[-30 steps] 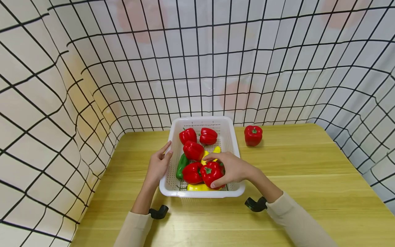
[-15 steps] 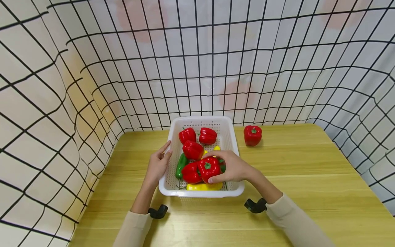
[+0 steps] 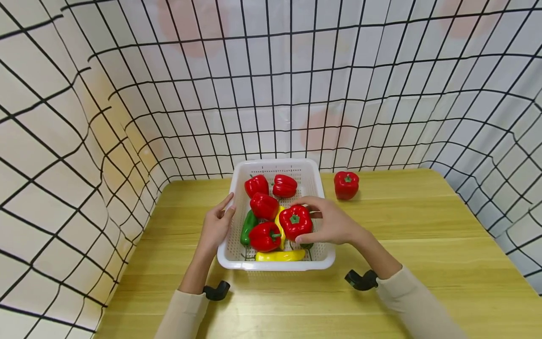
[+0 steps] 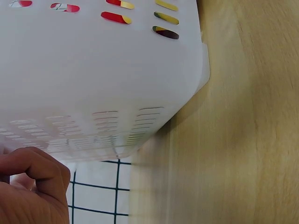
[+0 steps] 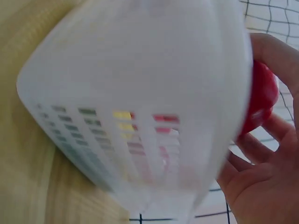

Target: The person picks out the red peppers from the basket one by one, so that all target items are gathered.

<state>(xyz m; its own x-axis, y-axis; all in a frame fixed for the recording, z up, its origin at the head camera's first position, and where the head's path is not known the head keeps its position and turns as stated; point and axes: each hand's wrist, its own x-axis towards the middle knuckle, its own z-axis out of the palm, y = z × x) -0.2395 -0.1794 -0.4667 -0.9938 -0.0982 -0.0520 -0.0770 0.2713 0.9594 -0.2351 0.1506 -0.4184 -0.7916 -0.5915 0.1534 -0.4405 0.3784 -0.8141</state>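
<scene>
My right hand [image 3: 332, 222] grips a red bell pepper [image 3: 296, 222] with a green stem, thumb on its near side and fingers at the far side. That pepper is over the right part of a white plastic basket [image 3: 277, 266]. In the right wrist view, the same pepper [image 5: 262, 95] shows above the basket's rim, partly hidden behind it. My left hand [image 3: 217, 227] holds the basket's left rim between thumb and fingers; in the left wrist view its curled fingers [image 4: 42, 172] lie beside the basket wall [image 4: 93, 70].
Inside the basket lie several other red bell peppers [image 3: 265, 205], a green pepper [image 3: 249, 228], yellow peppers [image 3: 280, 255] and a dark green one partly hidden under the right hand. Another red bell pepper [image 3: 346, 185] stands on the wooden table [image 3: 415, 235], right of the basket. Grid-patterned cloth walls [image 3: 292, 84] surround the table.
The right hand has lifted the red bell pepper off the near peppers and moved it away from the body, then rightward. Left hand and basket stay in place.
</scene>
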